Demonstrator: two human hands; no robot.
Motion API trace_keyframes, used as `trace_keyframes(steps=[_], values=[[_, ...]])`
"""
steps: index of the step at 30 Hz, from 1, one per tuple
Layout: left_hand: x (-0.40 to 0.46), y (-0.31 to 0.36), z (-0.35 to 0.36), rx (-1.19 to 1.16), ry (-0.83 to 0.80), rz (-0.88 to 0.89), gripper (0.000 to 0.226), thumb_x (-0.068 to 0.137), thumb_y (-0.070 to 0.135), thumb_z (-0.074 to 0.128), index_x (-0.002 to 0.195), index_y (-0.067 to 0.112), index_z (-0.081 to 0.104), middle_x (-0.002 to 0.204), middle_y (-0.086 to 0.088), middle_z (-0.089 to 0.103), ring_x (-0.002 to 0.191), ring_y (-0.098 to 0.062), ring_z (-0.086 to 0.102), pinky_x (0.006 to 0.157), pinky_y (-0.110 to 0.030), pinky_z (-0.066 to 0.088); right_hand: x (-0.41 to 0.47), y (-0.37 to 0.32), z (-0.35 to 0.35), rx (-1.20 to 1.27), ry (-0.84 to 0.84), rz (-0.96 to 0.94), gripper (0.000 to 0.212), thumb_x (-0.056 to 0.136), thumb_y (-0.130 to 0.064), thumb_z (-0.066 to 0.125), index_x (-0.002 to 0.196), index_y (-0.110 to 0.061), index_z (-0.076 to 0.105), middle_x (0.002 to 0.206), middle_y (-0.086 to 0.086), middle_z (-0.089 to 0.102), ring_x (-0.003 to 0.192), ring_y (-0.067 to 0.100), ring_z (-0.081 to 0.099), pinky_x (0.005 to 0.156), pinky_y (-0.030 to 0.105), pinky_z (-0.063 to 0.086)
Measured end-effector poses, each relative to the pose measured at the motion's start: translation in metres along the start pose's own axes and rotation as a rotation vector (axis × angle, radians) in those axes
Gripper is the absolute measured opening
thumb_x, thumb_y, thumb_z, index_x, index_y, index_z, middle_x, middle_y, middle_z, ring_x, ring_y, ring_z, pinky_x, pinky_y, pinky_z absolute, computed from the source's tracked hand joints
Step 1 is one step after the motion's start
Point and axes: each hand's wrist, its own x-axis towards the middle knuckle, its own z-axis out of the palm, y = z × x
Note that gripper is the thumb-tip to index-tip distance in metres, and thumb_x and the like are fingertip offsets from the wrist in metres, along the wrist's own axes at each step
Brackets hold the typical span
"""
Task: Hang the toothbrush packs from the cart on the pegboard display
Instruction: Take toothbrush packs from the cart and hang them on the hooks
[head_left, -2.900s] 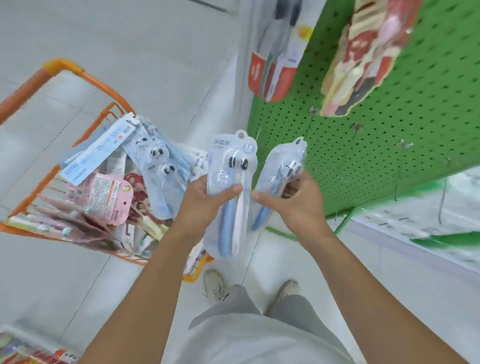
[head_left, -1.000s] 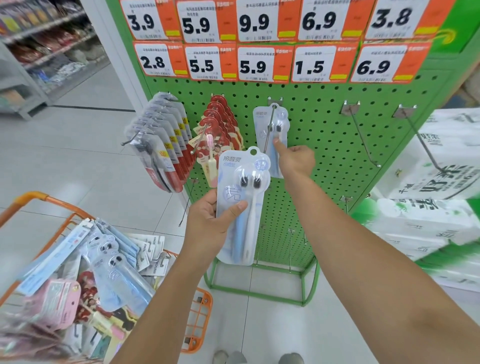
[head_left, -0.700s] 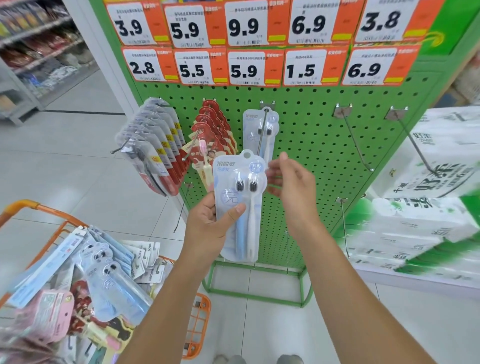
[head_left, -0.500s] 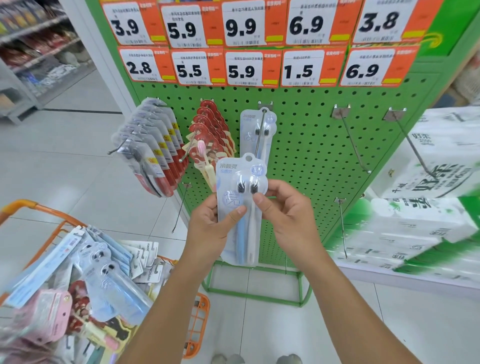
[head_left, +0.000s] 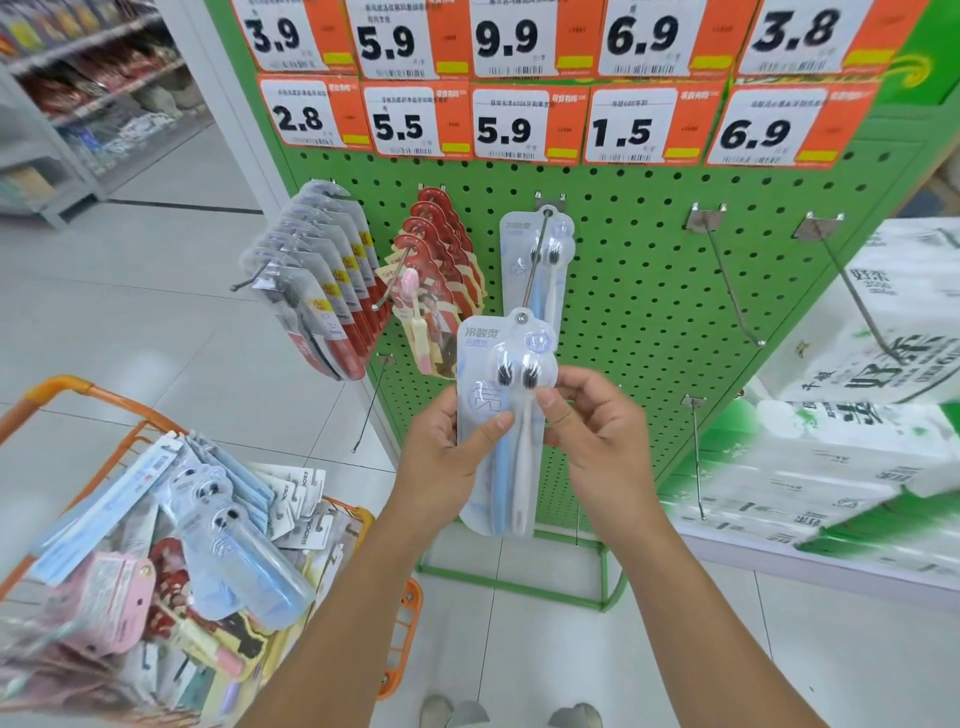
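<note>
Head view is showing the toothbrush pack (head_left: 501, 415) upright before the pegboard (head_left: 649, 291), just below the hung pack (head_left: 540, 260). Left hand (head_left: 441, 452) and right hand (head_left: 592, 421) are pinching its edges. Judged light, stiff-carded, slippery; keep the hang hole (head_left: 521, 315) free.

A brightly lit shop aisle with pale glossy floor tiles (head_left: 156, 322), grey stocked shelving (head_left: 78, 104) at far left, and stacked tissue packs (head_left: 857, 415) at right.
</note>
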Motion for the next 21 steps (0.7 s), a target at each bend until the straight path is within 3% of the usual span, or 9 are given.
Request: trace_keyframes(steps=[4, 7, 10, 14, 18, 21], values=[[0.010, -0.005, 0.003, 0.078, 0.041, -0.011, 0.025, 0.092, 0.017, 0.070, 0.117, 0.017, 0.066, 0.106, 0.003, 0.076, 0.099, -0.016, 0.072, 0.086, -0.035, 0.057, 0.009, 0.010, -0.002, -0.113, 0.025, 0.050, 0.020, 0.101, -0.003, 0.055, 0.106, -0.015, 0.071, 0.095, 0.000, 0.077, 0.087, 0.015, 0.070, 0.084, 0.043, 0.061], [0.026, -0.004, 0.005, 0.224, 0.058, -0.017, 0.032, 0.089, 0.041, 0.070, 0.114, 0.021, 0.064, 0.104, 0.005, 0.075, 0.098, -0.016, 0.071, 0.090, -0.047, 0.057, 0.031, 0.018, -0.007, -0.245, 0.045, 0.058, 0.019, 0.101, -0.009, 0.057, 0.098, -0.018, 0.072, 0.091, 0.001, 0.076, 0.088, 0.020, 0.073, 0.084, 0.047, 0.061], [0.041, 0.004, 0.009, 0.345, 0.062, -0.033, 0.036, 0.095, 0.045, 0.062, 0.122, 0.021, 0.059, 0.114, 0.007, 0.068, 0.104, -0.013, 0.066, 0.095, -0.045, 0.054, 0.063, 0.027, -0.009, -0.380, 0.131, -0.027, 0.016, 0.100, -0.014, 0.057, 0.096, -0.018, 0.072, 0.089, 0.003, 0.074, 0.086, 0.028, 0.071, 0.080, 0.049, 0.061], [0.035, 0.009, 0.003, 0.408, 0.139, -0.041, 0.044, 0.098, 0.044, 0.057, 0.135, 0.021, 0.051, 0.134, 0.008, 0.056, 0.120, -0.010, 0.054, 0.101, -0.034, 0.046, 0.101, 0.028, -0.006, -0.494, 0.257, -0.108, 0.016, 0.100, -0.011, 0.055, 0.093, -0.014, 0.069, 0.083, 0.001, 0.069, 0.071, 0.014, 0.061, 0.068, 0.028, 0.052], [0.001, -0.010, -0.017, 0.401, 0.166, -0.088, 0.027, 0.098, 0.041, 0.058, 0.122, 0.028, 0.058, 0.122, 0.018, 0.059, 0.111, 0.001, 0.058, 0.089, -0.025, 0.046, 0.130, 0.029, -0.003, -0.583, 0.341, -0.142, 0.018, 0.102, -0.012, 0.052, 0.095, -0.010, 0.069, 0.079, -0.006, 0.062, 0.064, 0.001, 0.051, 0.056, 0.012, 0.038], [-0.022, -0.033, -0.037, 0.357, 0.291, -0.141, 0.015, 0.096, 0.038, 0.063, 0.108, 0.031, 0.063, 0.111, 0.019, 0.064, 0.104, -0.003, 0.063, 0.089, -0.031, 0.052, 0.144, 0.032, -0.001, -0.612, 0.414, -0.151, 0.018, 0.102, -0.011, 0.052, 0.095, -0.008, 0.069, 0.080, -0.005, 0.062, 0.065, 0.007, 0.052, 0.060, 0.017, 0.042]])
